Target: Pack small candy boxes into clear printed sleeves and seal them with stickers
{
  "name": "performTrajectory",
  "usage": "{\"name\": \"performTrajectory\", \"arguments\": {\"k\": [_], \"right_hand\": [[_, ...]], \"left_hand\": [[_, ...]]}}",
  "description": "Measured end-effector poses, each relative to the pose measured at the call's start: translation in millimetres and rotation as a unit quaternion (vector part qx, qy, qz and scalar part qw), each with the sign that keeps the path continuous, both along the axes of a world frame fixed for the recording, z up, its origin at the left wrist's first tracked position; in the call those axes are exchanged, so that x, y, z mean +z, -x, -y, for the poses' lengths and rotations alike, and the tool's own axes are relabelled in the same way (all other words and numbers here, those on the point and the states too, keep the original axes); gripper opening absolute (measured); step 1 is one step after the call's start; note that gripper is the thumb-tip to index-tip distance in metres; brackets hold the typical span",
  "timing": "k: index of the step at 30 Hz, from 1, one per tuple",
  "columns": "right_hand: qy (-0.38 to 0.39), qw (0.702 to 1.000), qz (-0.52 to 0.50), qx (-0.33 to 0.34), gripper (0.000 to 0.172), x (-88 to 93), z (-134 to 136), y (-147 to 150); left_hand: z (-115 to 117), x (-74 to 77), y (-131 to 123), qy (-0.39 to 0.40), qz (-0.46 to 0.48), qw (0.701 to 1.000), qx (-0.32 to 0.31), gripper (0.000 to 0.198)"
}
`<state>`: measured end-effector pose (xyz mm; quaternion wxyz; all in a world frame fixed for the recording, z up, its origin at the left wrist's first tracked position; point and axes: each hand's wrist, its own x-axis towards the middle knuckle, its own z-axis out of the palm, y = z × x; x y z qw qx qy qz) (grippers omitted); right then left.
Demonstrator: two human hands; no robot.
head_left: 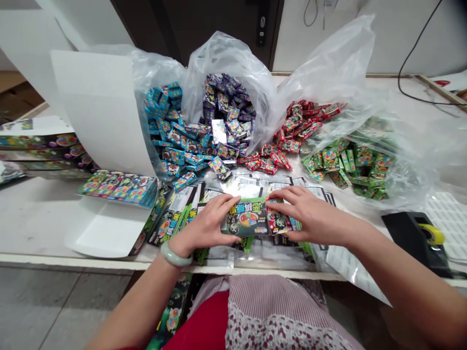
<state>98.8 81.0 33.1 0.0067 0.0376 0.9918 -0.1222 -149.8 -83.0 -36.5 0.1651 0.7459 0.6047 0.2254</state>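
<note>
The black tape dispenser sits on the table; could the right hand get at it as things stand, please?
Probably yes: nothing appears to cover the tape dispenser beside the right forearm, though the right hand is on the red packet.

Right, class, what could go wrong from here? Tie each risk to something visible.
Blue packs and purple packs touch by their open bags, so colours might get mixed.

The left hand holds a green pack and the right hand a red pack, side by side; a loosened grip could let them part.

A white sheet overhangs the table edge near the right arm, which might brush it off.
</note>
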Motion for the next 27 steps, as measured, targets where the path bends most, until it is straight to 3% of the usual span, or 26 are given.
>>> {"name": "performTrajectory", "arguments": {"k": [4, 10, 12, 15, 18, 21, 23, 27], "right_hand": [[0.016, 1.000, -0.003, -0.010, 0.058, -3.7, -0.9, 2.8], [0.137, 0.986, -0.067, -0.064, 0.086, -25.3, -3.1, 8.1], [0.140, 0.980, -0.112, -0.090, 0.072, -31.0, 2.5, 8.2], [0.126, 0.977, -0.139, -0.102, 0.036, -36.0, 15.6, 9.7], [0.183, 0.970, -0.142, -0.069, 0.034, -38.6, 17.5, 20.3], [0.259, 0.936, -0.195, -0.141, 0.028, -44.0, -0.6, 51.4], [0.255, 0.921, -0.198, -0.217, 0.022, -51.1, -15.3, 85.3], [0.159, 0.948, -0.112, -0.253, 0.026, -69.0, -25.6, 162.3]], "left_hand": [[-2.3, -0.7, -2.4, 0.001, 0.017, 1.000, -0.002, 0.096], [-3.1, -2.4, -3.1, -0.013, 0.029, 0.999, 0.019, 0.095], [0.0, -3.0, -2.3, -0.015, 0.030, 0.998, 0.049, 0.095], [6.1, -4.5, 0.2, -0.016, 0.039, 0.996, 0.078, 0.095], [14.9, -4.5, 6.8, -0.020, 0.054, 0.994, 0.090, 0.094], [30.0, -0.6, 17.9, -0.024, 0.055, 0.991, 0.118, 0.095], [42.2, 3.3, 24.8, -0.025, 0.049, 0.989, 0.136, 0.095], [61.2, 7.0, 31.8, -0.034, 0.043, 0.985, 0.163, 0.095]]}}
